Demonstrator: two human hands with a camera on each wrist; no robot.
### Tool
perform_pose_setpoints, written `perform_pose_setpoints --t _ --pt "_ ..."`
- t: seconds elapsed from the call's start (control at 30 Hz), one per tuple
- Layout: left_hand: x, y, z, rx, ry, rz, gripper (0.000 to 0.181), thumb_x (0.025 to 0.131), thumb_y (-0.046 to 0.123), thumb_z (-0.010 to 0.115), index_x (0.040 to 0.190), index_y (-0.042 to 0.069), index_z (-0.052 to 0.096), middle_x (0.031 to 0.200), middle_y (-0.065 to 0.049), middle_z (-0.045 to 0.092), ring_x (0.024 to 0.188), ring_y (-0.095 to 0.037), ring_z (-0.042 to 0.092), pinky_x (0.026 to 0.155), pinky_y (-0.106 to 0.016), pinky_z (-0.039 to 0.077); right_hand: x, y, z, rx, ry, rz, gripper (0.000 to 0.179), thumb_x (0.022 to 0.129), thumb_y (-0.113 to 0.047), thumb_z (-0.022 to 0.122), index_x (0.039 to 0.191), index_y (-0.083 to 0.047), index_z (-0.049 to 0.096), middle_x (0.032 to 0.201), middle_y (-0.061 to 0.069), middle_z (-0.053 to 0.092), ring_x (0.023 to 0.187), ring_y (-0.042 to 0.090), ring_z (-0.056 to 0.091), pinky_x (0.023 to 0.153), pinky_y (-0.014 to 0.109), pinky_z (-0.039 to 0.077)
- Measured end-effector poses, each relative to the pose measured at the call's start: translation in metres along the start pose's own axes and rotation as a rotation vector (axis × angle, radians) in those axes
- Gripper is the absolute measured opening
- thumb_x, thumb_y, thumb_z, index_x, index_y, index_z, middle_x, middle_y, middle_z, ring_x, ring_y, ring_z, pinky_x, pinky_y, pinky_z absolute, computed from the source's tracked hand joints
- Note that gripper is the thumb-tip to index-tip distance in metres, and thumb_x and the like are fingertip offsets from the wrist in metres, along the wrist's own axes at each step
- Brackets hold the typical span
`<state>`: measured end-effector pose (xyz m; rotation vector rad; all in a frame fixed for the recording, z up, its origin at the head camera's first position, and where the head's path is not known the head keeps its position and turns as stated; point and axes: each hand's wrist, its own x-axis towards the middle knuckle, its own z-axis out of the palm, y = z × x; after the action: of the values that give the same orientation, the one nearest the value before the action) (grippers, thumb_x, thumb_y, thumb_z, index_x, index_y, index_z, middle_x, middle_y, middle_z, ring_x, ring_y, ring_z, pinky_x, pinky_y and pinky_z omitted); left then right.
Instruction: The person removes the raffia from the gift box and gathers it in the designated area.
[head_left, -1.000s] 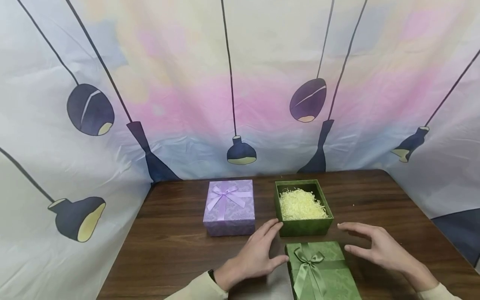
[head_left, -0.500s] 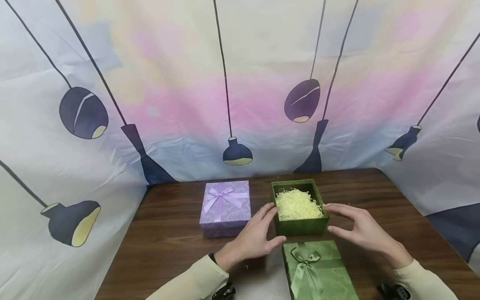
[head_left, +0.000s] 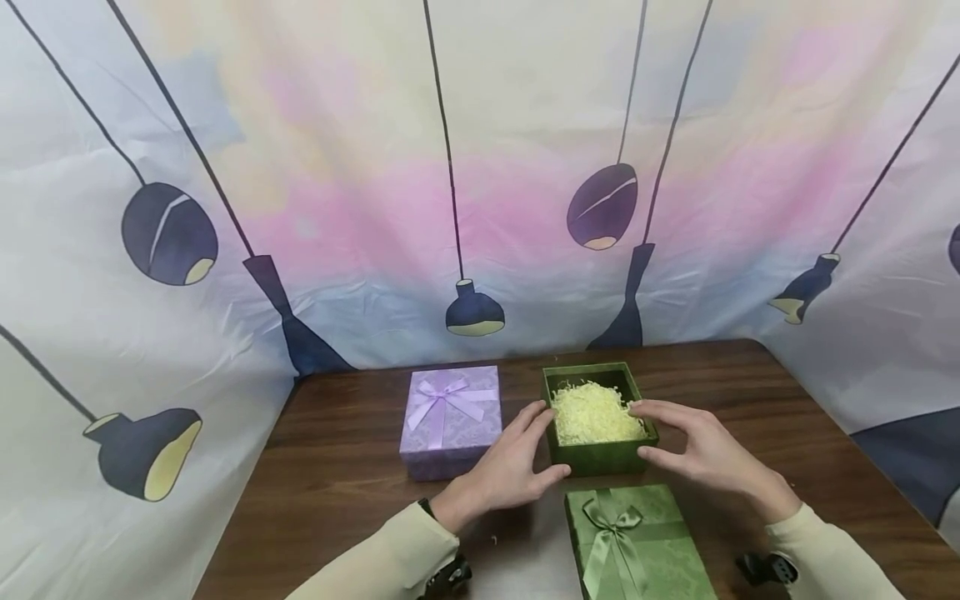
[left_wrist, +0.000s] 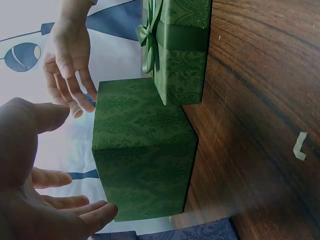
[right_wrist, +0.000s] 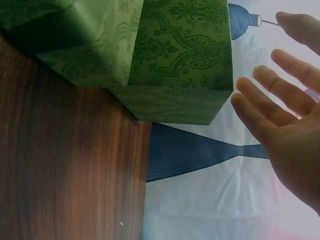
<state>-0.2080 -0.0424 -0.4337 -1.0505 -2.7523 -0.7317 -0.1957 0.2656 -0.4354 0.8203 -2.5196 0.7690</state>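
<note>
A green patterned gift box (head_left: pixel 603 458) stands uncovered on the table, filled with pale yellow shredded paper (head_left: pixel 596 412). At its left side is my left hand (head_left: pixel 498 471), fingers extended and fingertips right at the rim. On the other side my right hand (head_left: pixel 705 450) reaches over with loosely bent fingers, its fingertips overlapping the right rim in the head view. The green lid (head_left: pixel 648 533), with a satin bow (head_left: pixel 615 525), lies in front of the box. In both wrist views the hands flank the box wall (left_wrist: pixel 145 120) with spread, relaxed fingers.
A lilac gift box (head_left: pixel 453 417) with a ribbon bow stands left of the green one, close to my left hand. A small paper shred (left_wrist: pixel 300 146) lies on the dark wooden table (head_left: pixel 337 500). Behind hangs a curtain (head_left: pixel 360 208) printed with lamps.
My right hand has moved left and up to the right side of the green box. The left hand has shifted slightly forward along the left side. The boxes and lid stay in place.
</note>
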Motion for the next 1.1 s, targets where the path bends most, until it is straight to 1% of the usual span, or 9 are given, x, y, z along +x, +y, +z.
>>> perform_pose_setpoints --t 0.17,0.23,0.37,0.47,0.57,0.7,0.87,0.93,1.1 --pt "0.002 0.001 0.002 -0.009 -0.010 0.000 0.078 0.090 0.046 0.065 0.151 0.008 0.033 0.155 -0.016 0.031 0.140 -0.030 0.037 0.110 -0.045 0.039 0.005 0.001 0.005 0.013 0.006 -0.025 0.052 0.079 -0.024 0.082 0.127 -0.018 0.064 0.126 -0.003 0.066 0.119 0.016 0.060 0.100 0.005 0.033" --pt "0.005 0.001 0.002 -0.011 -0.011 0.001 0.079 0.090 0.046 0.065 0.151 0.009 0.032 0.156 -0.016 0.031 0.140 -0.030 0.038 0.110 -0.045 0.039 0.007 0.001 0.006 0.006 0.000 -0.034 0.052 0.079 -0.025 0.082 0.128 -0.020 0.063 0.126 -0.002 0.066 0.118 0.017 0.061 0.099 0.006 0.034" --pt "0.012 0.001 0.000 -0.008 -0.011 -0.002 0.079 0.091 0.045 0.064 0.152 0.009 0.030 0.155 -0.017 0.031 0.136 -0.032 0.042 0.108 -0.046 0.042 0.014 0.001 0.008 -0.010 -0.009 -0.053 0.053 0.080 -0.027 0.081 0.129 -0.020 0.062 0.127 -0.001 0.065 0.114 0.016 0.062 0.096 0.010 0.039" --pt "0.016 0.001 0.001 -0.002 -0.015 -0.012 0.079 0.090 0.045 0.064 0.152 0.009 0.031 0.154 -0.017 0.033 0.134 -0.032 0.045 0.106 -0.046 0.043 0.018 0.002 0.009 -0.018 -0.018 -0.066 0.053 0.080 -0.026 0.081 0.129 -0.017 0.062 0.127 0.001 0.065 0.112 0.016 0.062 0.092 0.018 0.046" --pt "0.019 0.001 0.002 0.014 -0.026 -0.025 0.079 0.089 0.046 0.065 0.151 0.009 0.033 0.153 -0.017 0.035 0.133 -0.032 0.046 0.106 -0.045 0.043 0.022 0.003 0.010 -0.036 -0.032 -0.074 0.054 0.080 -0.026 0.081 0.130 -0.015 0.061 0.128 0.003 0.065 0.114 0.020 0.062 0.089 0.033 0.052" --pt "0.023 -0.001 0.002 0.035 -0.038 -0.016 0.078 0.088 0.046 0.067 0.149 0.008 0.037 0.151 -0.019 0.037 0.132 -0.033 0.047 0.106 -0.044 0.044 0.026 0.005 0.012 -0.050 -0.052 -0.071 0.054 0.080 -0.027 0.081 0.128 -0.013 0.062 0.128 0.005 0.064 0.118 0.028 0.061 0.091 0.049 0.051" --pt "0.029 -0.005 -0.003 0.048 -0.062 -0.024 0.080 0.086 0.047 0.069 0.148 0.008 0.037 0.150 -0.020 0.037 0.131 -0.033 0.048 0.104 -0.044 0.045 0.035 0.008 0.014 -0.035 -0.095 -0.069 0.052 0.081 -0.028 0.079 0.126 -0.009 0.063 0.132 0.008 0.061 0.122 0.030 0.058 0.092 0.051 0.050" --pt "0.031 -0.007 -0.005 0.046 -0.087 -0.040 0.081 0.086 0.048 0.069 0.149 0.010 0.036 0.152 -0.019 0.035 0.132 -0.033 0.047 0.104 -0.044 0.045 0.039 0.009 0.015 -0.023 -0.112 -0.070 0.053 0.081 -0.028 0.079 0.127 -0.008 0.063 0.134 0.010 0.060 0.122 0.031 0.057 0.092 0.051 0.050" --pt "0.038 -0.011 -0.009 0.036 -0.123 -0.063 0.083 0.085 0.047 0.070 0.150 0.008 0.034 0.153 -0.019 0.034 0.133 -0.033 0.046 0.106 -0.045 0.043 0.045 0.010 0.018 -0.010 -0.149 -0.070 0.055 0.081 -0.028 0.080 0.129 -0.007 0.061 0.136 0.015 0.058 0.123 0.034 0.056 0.093 0.053 0.049"
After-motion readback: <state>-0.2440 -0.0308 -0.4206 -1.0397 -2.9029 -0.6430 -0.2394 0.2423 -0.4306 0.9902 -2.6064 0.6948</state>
